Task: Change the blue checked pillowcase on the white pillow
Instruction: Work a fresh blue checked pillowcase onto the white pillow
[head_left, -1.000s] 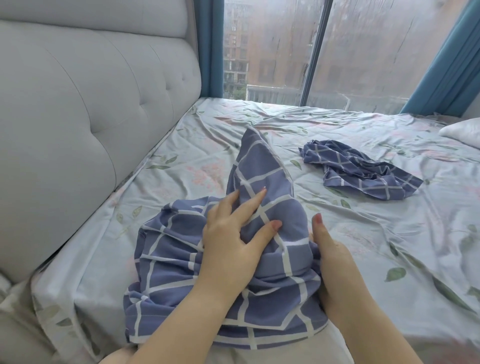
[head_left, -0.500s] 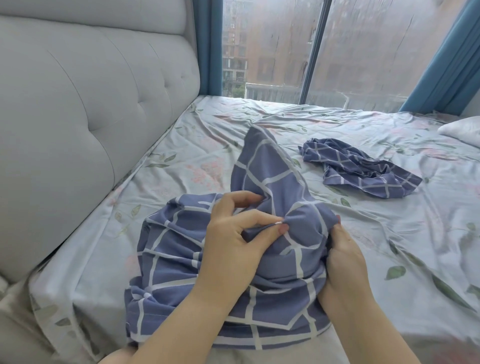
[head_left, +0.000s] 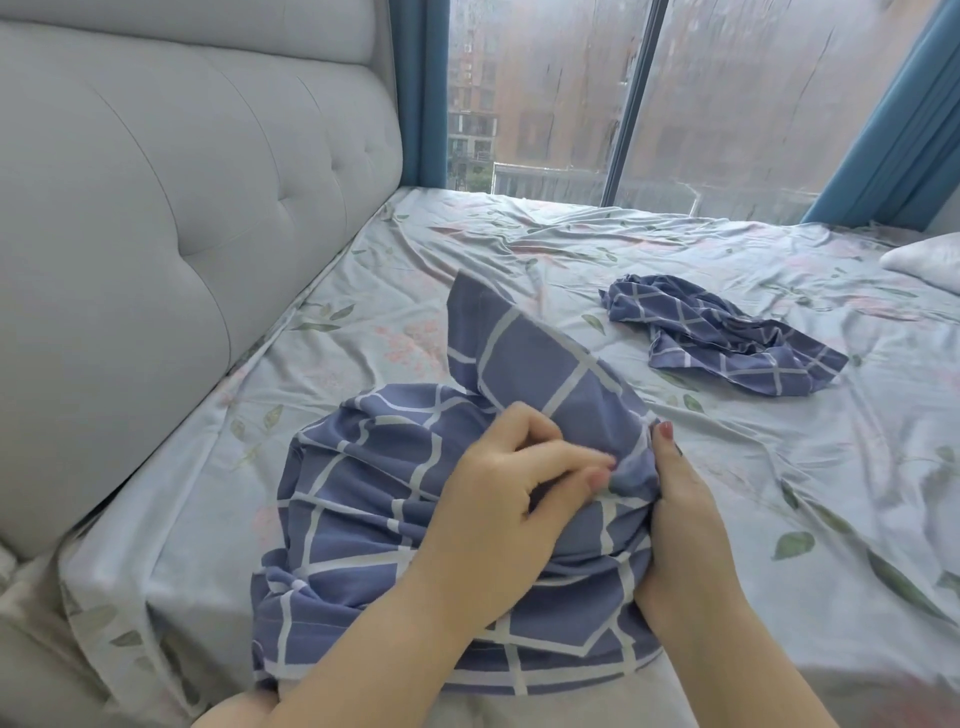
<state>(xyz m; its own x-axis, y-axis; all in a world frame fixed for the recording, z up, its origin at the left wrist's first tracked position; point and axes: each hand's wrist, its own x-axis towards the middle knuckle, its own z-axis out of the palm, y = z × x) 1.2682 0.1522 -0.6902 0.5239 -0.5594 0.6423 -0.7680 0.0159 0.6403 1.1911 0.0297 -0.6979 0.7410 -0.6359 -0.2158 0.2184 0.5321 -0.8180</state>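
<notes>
Status: partly complete. The pillow (head_left: 930, 257) lies bare at the far right edge of the bed, well apart from your hands, so judge the removal step as done. A second pillowcase (head_left: 722, 338) lies crumpled on the sheet (head_left: 519, 249) between you and the pillow. The frame does not show which of the two covers is the fresh one.

Current hold: the pillowcase (head_left: 374, 493) is bunched on the near corner of the bed, directly in front of you. Your left hand (head_left: 498, 499) has its fingers (head_left: 571, 457) curled, pinching a fold of the cloth against the thumb. Your right hand (head_left: 685, 530) grips the same bunch from the right side, thumb (head_left: 667, 441) upright against the fabric. Its other fingers are hidden under the cloth, so they are probably wrapped round it, but this cannot be confirmed.

Remaining steps, as judged: find the opening, fetch the pillow, feed it in, pull the corners square and smooth the cover.

Materials:
- Pillowcase: thin, limp woven cloth, muted blue with a white grid. It creases readily, and one corner stands up in a soft peak.
- Sheet: pale, smooth, printed with leaves and pink flowers, and wrinkled all over.
- Pillow: white and plump, with a rounded edge.
- Headboard (head_left: 182, 234): grey padded upholstery with buttoned tufts, on your left.
</notes>
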